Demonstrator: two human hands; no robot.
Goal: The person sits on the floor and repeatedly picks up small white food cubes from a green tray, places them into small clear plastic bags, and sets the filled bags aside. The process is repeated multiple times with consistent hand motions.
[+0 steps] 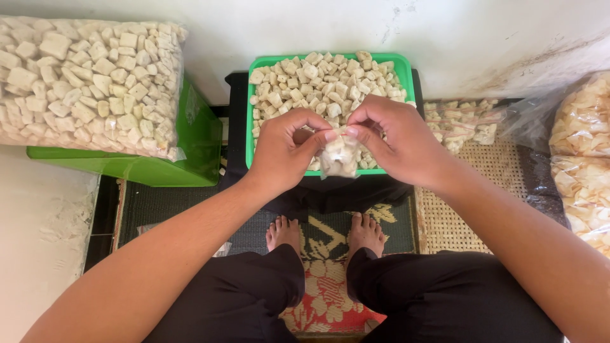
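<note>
Left hand [284,149] and right hand [395,141] pinching small crinkly clear bag [338,157], cubed crackers inside

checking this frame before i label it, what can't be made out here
Head view only:
- Neck of the small bag: covered by left hand and right hand, so its tie is unclear.
- Green tray: near rim hidden behind both hands.
- Large bag of pieces: cut off by left edge.
- Bags of crackers: cut off by right edge.
</note>
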